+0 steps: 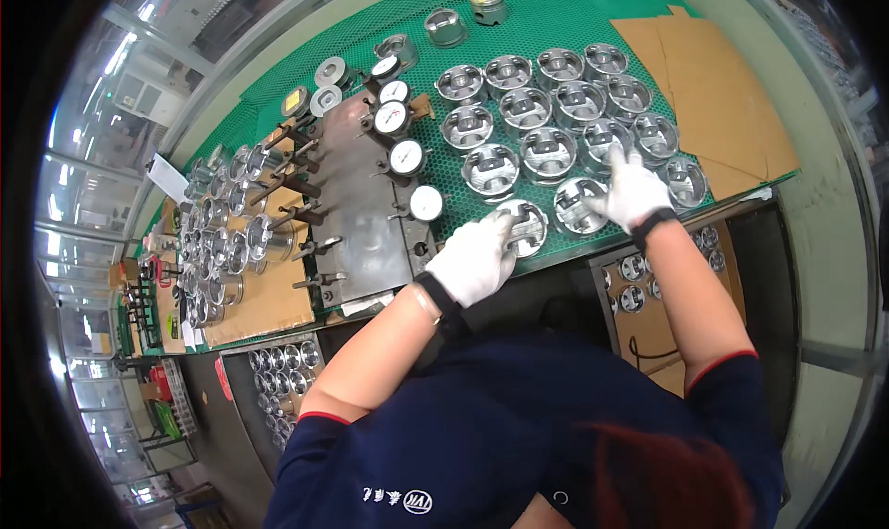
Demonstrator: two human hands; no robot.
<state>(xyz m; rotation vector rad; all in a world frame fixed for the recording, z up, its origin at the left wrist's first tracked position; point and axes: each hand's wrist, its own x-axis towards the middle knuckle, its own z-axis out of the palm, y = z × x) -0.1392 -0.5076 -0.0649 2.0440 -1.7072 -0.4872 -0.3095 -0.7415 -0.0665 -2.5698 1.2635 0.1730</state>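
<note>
Left hand (474,256), white-gloved, fingers curled around shiny round metal piston (526,225) at near edge of green mesh mat (546,19); piston upright, axis vertical, open underside up. Right hand (632,192), gloved, fingers closed on neighbouring piston (576,205), also upright.

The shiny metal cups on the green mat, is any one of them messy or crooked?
Nothing stands out. The metal pistons sit upright in tidy rows on the green mat. The left hand grips the nearest piston, and the right hand touches another piston.
</note>
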